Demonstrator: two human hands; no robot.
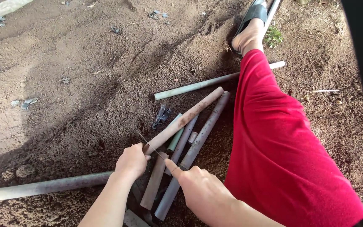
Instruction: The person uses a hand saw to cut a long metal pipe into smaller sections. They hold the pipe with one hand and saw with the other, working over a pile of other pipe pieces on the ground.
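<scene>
My left hand (131, 162) grips the near end of a dirty pinkish pipe (190, 114) that slants up to the right over the soil. My right hand (198, 189) holds a thin saw blade (148, 143), index finger stretched along it, and the blade lies across the pipe just beyond my left hand. Under and beside this pipe lie several short pipe pieces: a long grey one (200, 136), a greenish stub (175, 141) and a tan piece (153, 183).
My leg in red cloth (282, 143) stretches up the right side, its foot in a dark sandal (251, 17). A long pale pipe (198, 85) lies across the soil behind; another long pipe (43, 187) runs off to the left. Scraps litter the brown dirt.
</scene>
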